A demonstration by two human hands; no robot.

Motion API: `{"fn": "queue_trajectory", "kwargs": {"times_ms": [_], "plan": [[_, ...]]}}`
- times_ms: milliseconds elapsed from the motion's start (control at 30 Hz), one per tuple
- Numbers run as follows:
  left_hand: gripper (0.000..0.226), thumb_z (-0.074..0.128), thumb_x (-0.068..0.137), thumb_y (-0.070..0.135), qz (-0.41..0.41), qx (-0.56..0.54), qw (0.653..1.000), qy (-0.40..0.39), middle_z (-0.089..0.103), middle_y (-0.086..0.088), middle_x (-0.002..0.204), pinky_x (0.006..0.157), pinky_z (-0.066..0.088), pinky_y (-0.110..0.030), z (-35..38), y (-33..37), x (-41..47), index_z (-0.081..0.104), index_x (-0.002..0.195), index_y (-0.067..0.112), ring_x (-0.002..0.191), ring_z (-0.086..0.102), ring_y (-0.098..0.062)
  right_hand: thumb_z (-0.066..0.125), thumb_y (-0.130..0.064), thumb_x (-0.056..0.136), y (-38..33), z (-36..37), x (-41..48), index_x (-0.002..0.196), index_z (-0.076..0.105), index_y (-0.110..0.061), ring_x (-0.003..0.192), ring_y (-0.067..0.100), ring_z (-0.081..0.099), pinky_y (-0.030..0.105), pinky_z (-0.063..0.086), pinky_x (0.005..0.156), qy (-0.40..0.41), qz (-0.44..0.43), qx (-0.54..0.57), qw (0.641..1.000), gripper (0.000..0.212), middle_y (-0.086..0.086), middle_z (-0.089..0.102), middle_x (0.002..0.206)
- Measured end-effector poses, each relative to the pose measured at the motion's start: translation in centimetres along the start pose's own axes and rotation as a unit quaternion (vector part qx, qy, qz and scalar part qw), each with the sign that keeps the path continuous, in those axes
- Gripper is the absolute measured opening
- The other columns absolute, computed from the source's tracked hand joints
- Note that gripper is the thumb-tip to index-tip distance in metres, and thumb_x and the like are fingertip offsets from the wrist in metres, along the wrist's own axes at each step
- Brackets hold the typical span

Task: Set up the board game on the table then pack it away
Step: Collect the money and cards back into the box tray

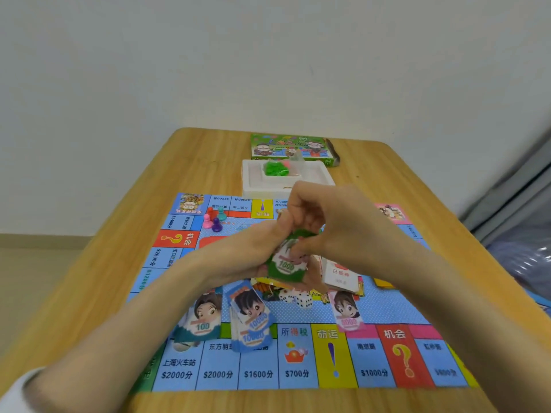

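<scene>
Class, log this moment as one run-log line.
left hand, right hand: grip green 1000 notes | board: unfolded | pawns: four, far-left corner

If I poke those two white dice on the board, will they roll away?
Probably a little. The dice look small and light, so a poke would likely tumble them, but flat faces should stop them quickly. The board lies flat, so they likely won't run far.

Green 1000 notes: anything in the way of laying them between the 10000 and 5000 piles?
Two dice lie at that gap's far end. The left hand and right hand hold the notes above them. The board nearer the person is bare.
</scene>
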State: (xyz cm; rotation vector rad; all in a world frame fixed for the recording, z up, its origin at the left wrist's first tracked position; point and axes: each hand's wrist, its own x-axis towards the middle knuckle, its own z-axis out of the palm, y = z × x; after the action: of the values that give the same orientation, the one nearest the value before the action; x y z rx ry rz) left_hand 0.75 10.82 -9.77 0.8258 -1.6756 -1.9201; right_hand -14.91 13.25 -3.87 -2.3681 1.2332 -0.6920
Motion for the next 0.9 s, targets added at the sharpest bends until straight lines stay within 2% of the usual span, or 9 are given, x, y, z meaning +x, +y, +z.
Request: {"fn": "queue_trajectory", "kwargs": {"times_ms": [100,200,300,367,467,633,733,833,900], "plan": [[0.096,0.064,0.039,0.083,0.014,-0.001,1.0,-0.025,0.074,0.001,0.094,0.077,0.058,-0.03,-0.1,-0.2,0.2,0.055,0.109,0.018,0.089,0.07,-0.014,0.081,0.004,0.059,0.2,0.2,0.2,0.072,0.05,-0.014,0.06,0.006,0.046,0.014,0.041,0.054,0.022,-0.013,-0.002,1.0,0.039,-0.011,0.05,0.063],[0.109,0.072,0.042,0.077,0.049,0.009,0.997,-0.052,0.068,-0.006,0.076,0.079,0.058,-0.04,-0.2,-0.2,0.5,0.048,0.109,-0.006,0.076,0.07,-0.022,0.072,0.009,0.063,0.0,0.4,0.2,0.075,0.052,-0.012,0.064,0.009,0.047,0.02,0.043,0.056,0.045,-0.037,-0.005,0.998,0.031,-0.011,0.051,0.066],[0.096,0.069,0.056,0.073,0.083,0.025,0.994,-0.061,0.045,0.005,0.055,0.067,0.056,-0.031,-0.1,-0.1,0.4,0.044,0.093,-0.013,0.061,0.068,-0.018,0.067,0.003,0.063,0.2,1.0,0.4,0.084,0.057,-0.011,0.069,0.008,0.045,0.02,0.04,0.061,0.089,-0.052,-0.039,0.994,0.028,-0.008,0.049,0.075],[0.082,0.065,0.06,0.075,0.089,0.049,0.994,-0.045,0.036,0.008,0.051,0.064,0.052,-0.024,-0.1,0.0,0.3,0.045,0.078,-0.003,0.062,0.069,-0.02,0.068,-0.005,0.067,0.5,1.3,0.4,0.096,0.064,-0.013,0.079,0.004,0.049,0.016,0.04,0.069,0.09,-0.045,-0.064,0.993,0.031,-0.007,0.054,0.089],[0.057,0.069,0.063,0.069,0.095,0.07,0.993,-0.028,0.041,0.006,0.051,0.066,0.05,-0.022,0.0,0.1,0.2,0.049,0.063,0.016,0.063,0.067,-0.02,0.062,-0.005,0.071,0.3,1.2,0.0,0.1,0.071,-0.013,0.093,0.019,0.059,0.035,0.049,0.081,0.048,-0.032,-0.066,0.996,0.032,0.001,0.067,0.099],[0.065,0.077,0.056,0.062,0.127,-0.003,0.992,-0.003,0.034,-0.002,0.047,0.055,0.051,-0.022,0.4,0.4,0.2,0.048,0.068,0.005,0.04,0.038,-0.011,0.042,-0.013,0.081,0.4,2.0,-0.2,0.138,0.045,-0.011,0.121,0.021,0.048,0.027,0.036,0.099,-0.001,-0.03,-0.071,0.997,0.058,0.006,0.056,0.13],[0.084,0.081,0.042,0.066,0.108,-0.034,0.992,0.046,0.046,-0.012,0.063,0.057,0.051,-0.025,-0.2,0.2,0.3,0.054,0.087,0.001,0.056,0.048,-0.021,0.052,-0.033,0.091,0.4,1.8,-0.7,0.148,0.024,-0.013,0.132,0.013,0.033,0.029,0.027,0.108,-0.036,-0.05,-0.085,0.994,0.066,0.001,0.041,0.144],[0.086,0.078,0.037,0.07,0.082,-0.059,0.995,0.017,0.045,-0.012,0.067,0.053,0.044,-0.025,0.0,-0.2,0.5,0.06,0.09,0.005,0.059,0.048,-0.021,0.071,-0.056,0.071,0.1,2.0,-0.4,0.15,0.013,-0.016,0.142,0.012,0.015,0.033,0.014,0.116,-0.078,-0.031,-0.201,0.976,0.105,-0.005,0.026,0.153],[0.082,0.081,0.027,0.069,0.079,-0.102,0.992,0.013,0.053,-0.01,0.073,0.054,0.049,-0.022,0.5,0.0,0.5,0.066,0.086,0.014,0.064,0.055,-0.018,0.081,-0.051,0.058,0.2,3.0,-0.1,0.145,0.03,-0.011,0.14,0.019,0.028,0.043,0.023,0.115,-0.028,-0.058,-0.253,0.965,0.108,0.001,0.04,0.146]]}}
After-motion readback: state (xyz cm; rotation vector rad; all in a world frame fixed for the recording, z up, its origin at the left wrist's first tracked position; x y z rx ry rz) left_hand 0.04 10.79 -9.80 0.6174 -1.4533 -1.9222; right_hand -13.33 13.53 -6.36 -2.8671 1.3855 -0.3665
